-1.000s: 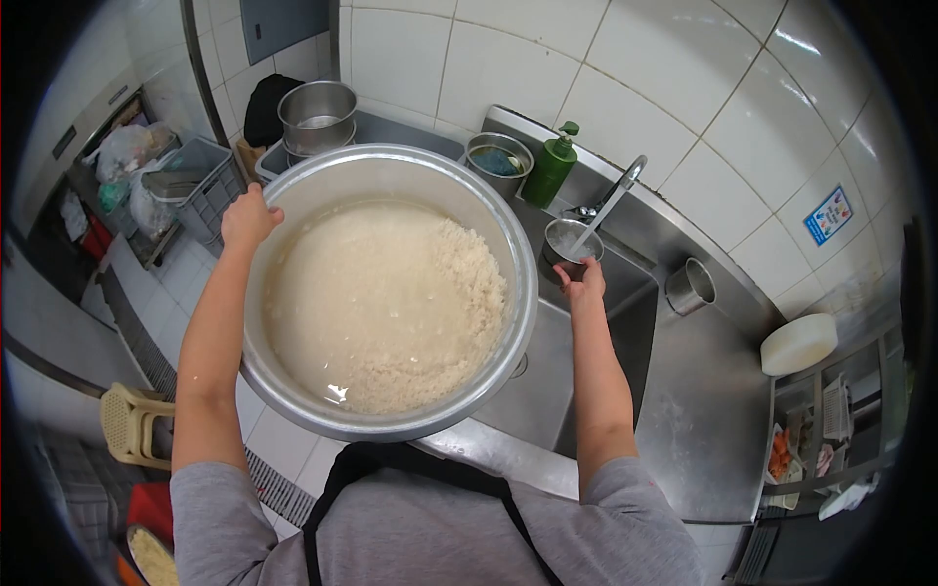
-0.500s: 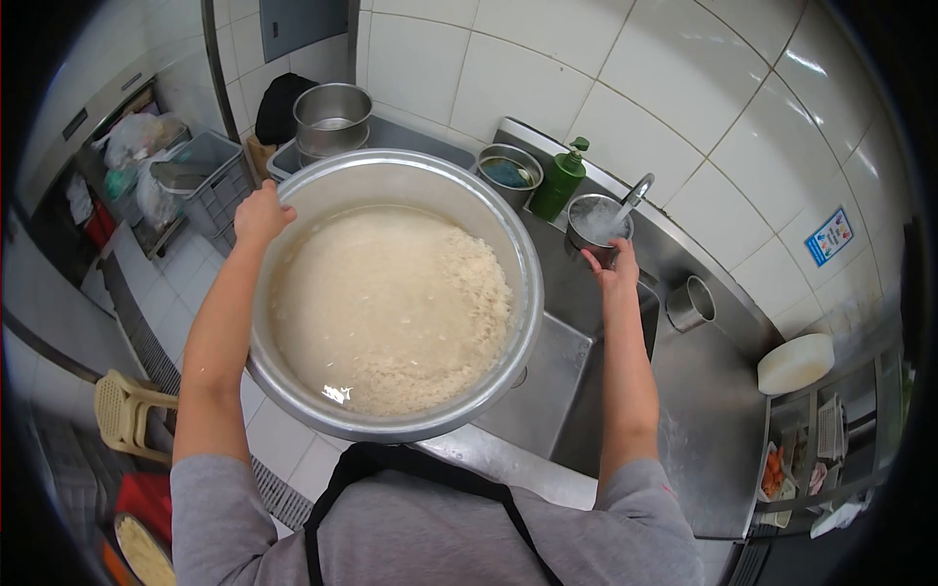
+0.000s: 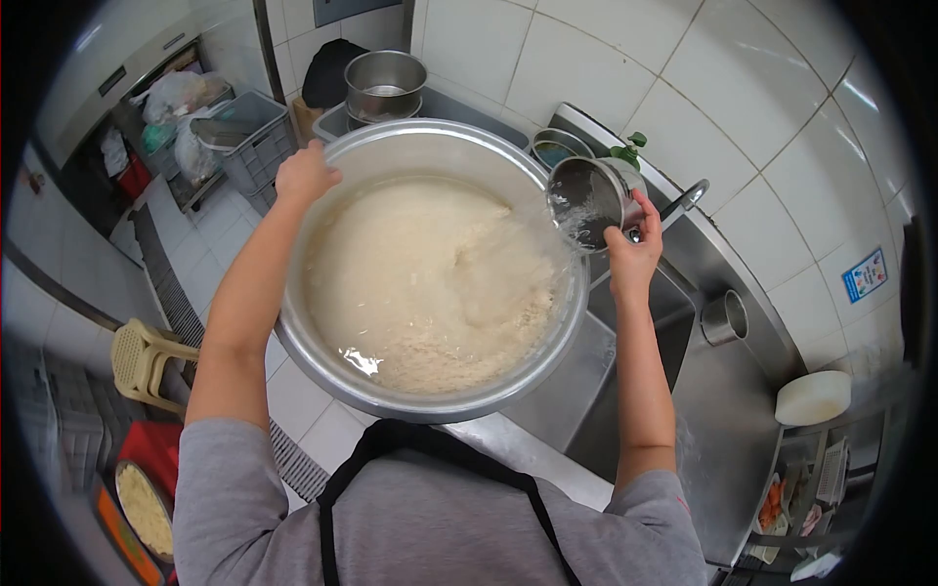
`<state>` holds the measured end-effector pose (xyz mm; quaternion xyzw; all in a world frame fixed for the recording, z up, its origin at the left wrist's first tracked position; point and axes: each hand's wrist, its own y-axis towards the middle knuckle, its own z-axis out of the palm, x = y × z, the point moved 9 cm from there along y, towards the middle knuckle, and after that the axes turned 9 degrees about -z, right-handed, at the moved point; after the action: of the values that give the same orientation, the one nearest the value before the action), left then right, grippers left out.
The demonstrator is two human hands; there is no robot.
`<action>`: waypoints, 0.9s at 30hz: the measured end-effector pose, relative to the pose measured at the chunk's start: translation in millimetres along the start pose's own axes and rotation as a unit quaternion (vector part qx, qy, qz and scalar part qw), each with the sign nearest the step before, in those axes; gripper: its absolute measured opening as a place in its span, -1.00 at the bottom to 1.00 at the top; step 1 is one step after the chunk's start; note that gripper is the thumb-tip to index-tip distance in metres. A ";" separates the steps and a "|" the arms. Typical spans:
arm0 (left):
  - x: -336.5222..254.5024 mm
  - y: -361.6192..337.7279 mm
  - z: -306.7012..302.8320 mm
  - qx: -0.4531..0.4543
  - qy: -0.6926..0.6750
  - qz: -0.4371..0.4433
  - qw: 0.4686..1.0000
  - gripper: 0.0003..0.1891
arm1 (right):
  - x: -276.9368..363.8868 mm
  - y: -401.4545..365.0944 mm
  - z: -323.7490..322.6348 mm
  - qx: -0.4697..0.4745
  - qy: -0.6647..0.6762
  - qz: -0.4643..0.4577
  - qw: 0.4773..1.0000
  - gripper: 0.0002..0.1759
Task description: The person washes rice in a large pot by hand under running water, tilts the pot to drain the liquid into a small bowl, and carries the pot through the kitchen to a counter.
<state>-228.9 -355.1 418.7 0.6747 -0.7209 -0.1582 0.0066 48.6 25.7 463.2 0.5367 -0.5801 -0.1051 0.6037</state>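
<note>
While left hand [image 3: 306,176] grips basin [image 3: 430,151], right hand [image 3: 635,246] holds cup [image 3: 589,200] (axis tilted, mouth leftward).

Looking forward and steeply down from head height, facing the white-tiled wall [image 3: 586,73], peering closely into the large metal basin [image 3: 420,154].

- A kitchen, by its scale a commercial one
- Steel sink [image 3: 562,386] with a curved tap [image 3: 694,194], steel desk [image 3: 725,410] beside it
- White tiled wall [image 3: 586,54]
- Very large metal pot [image 3: 420,156] holding rice [image 3: 459,361] and cloudy water [image 3: 391,234]
- Steel pans [image 3: 383,105] stacked behind the pot
- Slatted grating [image 3: 291,457] in the tiled floor [image 3: 293,398]
</note>
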 end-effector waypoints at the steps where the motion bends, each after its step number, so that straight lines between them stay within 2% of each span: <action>1: -0.1 -0.2 0.0 0.004 0.001 -0.002 1.000 -0.56 | 13.7 -1.5 6.4 0.001 0.002 0.000 1.000 -0.37; 3: -0.2 -0.4 -0.3 0.006 0.004 -0.008 1.000 -0.56 | 57.3 -5.8 9.7 -0.032 -0.010 -0.066 0.997 -0.37; 4: -0.1 -0.4 -0.4 0.010 0.005 -0.013 1.000 -0.56 | 66.3 -7.5 15.3 0.009 -0.011 -0.062 0.998 -0.34; 5: -0.7 -0.9 -1.0 0.010 0.006 -0.013 1.000 -0.56 | 67.6 -7.1 15.0 0.009 -0.010 -0.061 0.998 -0.34; 6: -1.0 -1.8 -1.2 0.014 0.005 -0.016 1.000 -0.55 | 89.1 -9.2 14.8 0.006 -0.100 -0.177 0.979 -0.34; 7: -1.5 -2.3 -1.3 0.018 0.004 -0.017 1.000 -0.55 | 108.4 -16.7 18.3 0.003 -0.189 -0.289 0.938 -0.34; 9: -2.5 -2.6 -1.9 0.019 0.012 -0.019 1.000 -0.55 | 100.8 -13.9 14.1 -0.014 -0.157 -0.284 0.946 -0.35; 11: -2.3 -3.2 -1.2 0.021 0.020 -0.021 0.999 -0.54 | 55.3 -5.2 -12.9 -0.119 -0.174 -0.165 0.964 -0.35; 12: -2.0 -2.8 -1.5 0.020 0.020 -0.023 0.999 -0.54 | 16.1 -3.9 -20.2 -0.142 -0.077 -0.057 0.985 -0.35; 13: -2.3 -2.7 -1.3 0.019 0.020 -0.024 0.999 -0.54 | -13.5 -8.2 -30.0 -0.165 -0.225 -0.083 0.957 -0.33; 14: -3.1 -3.2 -0.1 0.022 0.022 -0.018 0.999 -0.54 | -81.7 -19.2 -39.5 -0.183 -0.169 0.048 0.967 -0.35; 15: -3.0 -3.4 -0.2 0.019 0.019 -0.014 1.000 -0.54 | -137.2 -50.3 -27.9 -0.203 0.110 0.328 0.916 -0.39; 17: -5.9 -2.0 -2.1 0.015 0.015 -0.004 1.000 -0.54 | -233.8 -113.2 -17.2 -0.211 0.223 0.484 0.819 -0.51; 18: -5.4 -2.4 -2.3 0.015 0.019 -0.009 1.000 -0.54 | -253.8 -139.9 -7.6 -0.175 0.266 0.523 0.791 -0.64; 19: -4.6 -2.8 -2.2 0.015 0.022 -0.016 1.000 -0.54 | -264.6 -166.2 -2.1 -0.187 0.277 0.556 0.761 -0.73; 20: -5.5 -2.5 -2.3 0.015 0.021 -0.012 1.000 -0.54 | -270.4 -186.8 4.7 -0.199 0.309 0.570 0.735 -0.74; 21: -5.3 -2.5 -2.3 0.015 0.019 -0.011 1.000 -0.54 | -253.8 -199.6 2.9 -0.281 0.293 0.568 0.716 -0.75; 23: -6.8 -3.6 -2.1 0.018 0.021 -0.002 1.000 -0.54 | -272.3 -233.4 11.2 -0.296 0.309 0.597 0.678 -0.73; 27: -9.1 -5.6 -4.8 0.014 0.023 -0.009 1.000 -0.54 | -265.4 -258.3 13.0 -0.340 0.312 0.577 0.674 -0.72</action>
<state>-221.6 -347.6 423.8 0.6845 -0.7168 -0.1322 0.0125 85.1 114.0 105.1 -0.1452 -0.4765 0.2475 0.8311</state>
